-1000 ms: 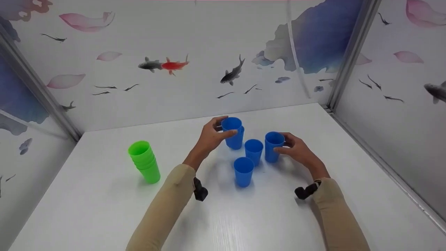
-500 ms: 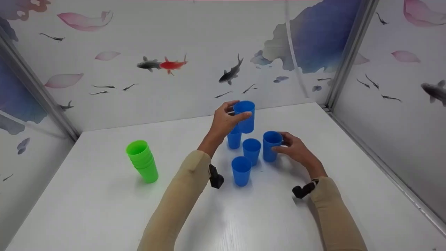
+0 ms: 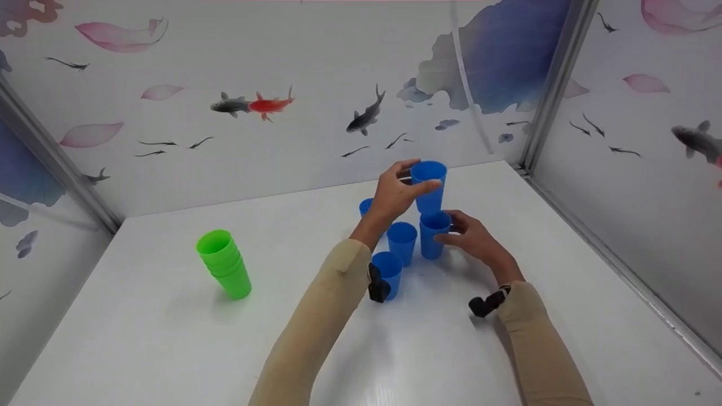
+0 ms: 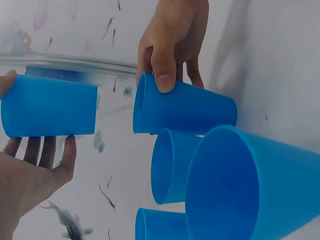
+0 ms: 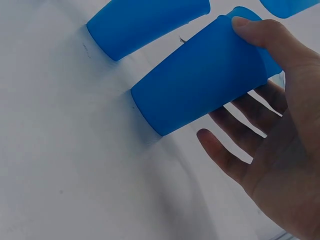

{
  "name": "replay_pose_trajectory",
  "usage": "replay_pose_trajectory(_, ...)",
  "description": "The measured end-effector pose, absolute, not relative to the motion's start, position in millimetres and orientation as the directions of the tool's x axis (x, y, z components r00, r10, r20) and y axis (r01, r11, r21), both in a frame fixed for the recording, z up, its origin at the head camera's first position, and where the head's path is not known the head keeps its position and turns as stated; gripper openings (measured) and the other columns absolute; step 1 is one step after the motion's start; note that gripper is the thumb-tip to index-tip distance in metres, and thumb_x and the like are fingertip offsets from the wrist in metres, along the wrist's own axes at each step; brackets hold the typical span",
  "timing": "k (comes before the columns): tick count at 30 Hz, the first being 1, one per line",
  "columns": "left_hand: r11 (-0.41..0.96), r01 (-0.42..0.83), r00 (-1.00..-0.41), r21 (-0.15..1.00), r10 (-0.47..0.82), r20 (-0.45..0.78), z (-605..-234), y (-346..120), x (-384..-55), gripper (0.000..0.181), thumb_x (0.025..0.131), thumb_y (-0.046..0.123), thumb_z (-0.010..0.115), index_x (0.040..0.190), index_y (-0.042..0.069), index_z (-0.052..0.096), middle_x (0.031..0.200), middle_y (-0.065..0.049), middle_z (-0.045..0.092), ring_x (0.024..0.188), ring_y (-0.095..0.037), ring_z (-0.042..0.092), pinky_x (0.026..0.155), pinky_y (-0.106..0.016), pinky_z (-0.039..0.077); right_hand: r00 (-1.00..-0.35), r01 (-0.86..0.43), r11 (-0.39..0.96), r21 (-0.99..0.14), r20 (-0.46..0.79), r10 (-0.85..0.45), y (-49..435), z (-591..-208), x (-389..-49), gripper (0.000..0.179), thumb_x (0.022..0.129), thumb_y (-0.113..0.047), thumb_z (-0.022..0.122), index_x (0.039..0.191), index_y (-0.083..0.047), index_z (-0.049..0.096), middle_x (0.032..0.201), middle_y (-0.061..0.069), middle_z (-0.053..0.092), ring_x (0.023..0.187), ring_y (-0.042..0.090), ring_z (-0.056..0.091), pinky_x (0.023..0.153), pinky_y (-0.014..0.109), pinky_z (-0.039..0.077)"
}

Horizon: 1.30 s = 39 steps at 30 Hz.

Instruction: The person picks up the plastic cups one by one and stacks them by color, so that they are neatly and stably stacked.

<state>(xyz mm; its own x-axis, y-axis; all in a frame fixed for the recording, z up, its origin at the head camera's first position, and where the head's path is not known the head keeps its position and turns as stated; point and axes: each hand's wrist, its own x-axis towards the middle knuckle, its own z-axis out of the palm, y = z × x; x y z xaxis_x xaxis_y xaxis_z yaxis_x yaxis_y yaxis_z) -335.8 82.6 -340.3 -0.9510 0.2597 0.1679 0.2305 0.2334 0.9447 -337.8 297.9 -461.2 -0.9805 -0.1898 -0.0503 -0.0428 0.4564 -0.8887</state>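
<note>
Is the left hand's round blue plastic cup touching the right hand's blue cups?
Apart: the left wrist view shows a gap between the raised cup in the left hand and the nested cups in the right hand.

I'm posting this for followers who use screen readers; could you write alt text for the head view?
A person's left hand holds a blue cup above two nested blue cups gripped by the right hand on a white table. Three more blue cups stand nearby, with a green cup stack farther left.
</note>
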Motion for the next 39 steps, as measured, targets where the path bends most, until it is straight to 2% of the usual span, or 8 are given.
replay_pose_trajectory(5,0.214,0.228,-0.945,0.95,0.284,0.163,-351,90,-335,0.072,0.088,0.042,0.075,0.149,0.018,0.046,0.152,-0.007,0.05,0.137,-0.026,0.052,0.112,-0.045,0.047,-0.979,-0.05,0.46,-0.886,-0.046,-0.196,299,-461,-338,0.088,0.086,-0.052,0.074,0.154,-0.014,0.033,0.16,0.014,0.038,0.147,0.039,0.038,0.118,0.058,0.034)
replay_pose_trajectory(12,0.204,0.206,-0.941,0.957,0.309,0.137,-367,96,-332,0.07,0.088,0.039,0.077,0.149,0.021,0.047,0.152,-0.006,0.051,0.14,-0.026,0.049,0.111,-0.049,0.047,-0.98,-0.063,0.45,-0.891,-0.029,-0.195,300,-459,-338,0.084,0.089,-0.046,0.074,0.154,-0.013,0.033,0.158,0.015,0.04,0.145,0.04,0.041,0.118,0.058,0.035)
replay_pose_trajectory(21,0.227,0.204,-0.932,0.952,0.343,0.118,-387,94,-330,0.071,0.088,0.032,0.078,0.149,0.015,0.046,0.151,-0.008,0.052,0.144,-0.026,0.046,0.116,-0.045,0.043,-0.979,-0.076,0.447,-0.892,-0.019,-0.204,299,-463,-340,0.084,0.09,-0.044,0.074,0.155,-0.011,0.032,0.157,0.019,0.041,0.144,0.041,0.042,0.116,0.057,0.038)
replay_pose_trajectory(28,0.229,0.203,-0.939,0.952,0.321,0.124,-386,84,-329,0.067,0.09,0.032,0.075,0.149,0.017,0.046,0.149,-0.007,0.055,0.144,-0.026,0.046,0.112,-0.047,0.046,-0.979,-0.099,0.448,-0.888,0.006,-0.205,299,-462,-341,0.08,0.089,-0.045,0.074,0.151,-0.012,0.038,0.154,0.017,0.045,0.143,0.04,0.043,0.115,0.058,0.038)
replay_pose_trajectory(39,0.274,0.232,-0.933,0.933,0.333,0.134,-387,59,-324,0.065,0.091,0.036,0.073,0.148,0.017,0.047,0.147,-0.006,0.056,0.139,-0.025,0.051,0.112,-0.043,0.047,-0.978,-0.09,0.438,-0.894,-0.003,-0.208,299,-465,-341,0.082,0.088,-0.046,0.075,0.151,-0.01,0.037,0.156,0.017,0.043,0.145,0.041,0.04,0.117,0.06,0.035)
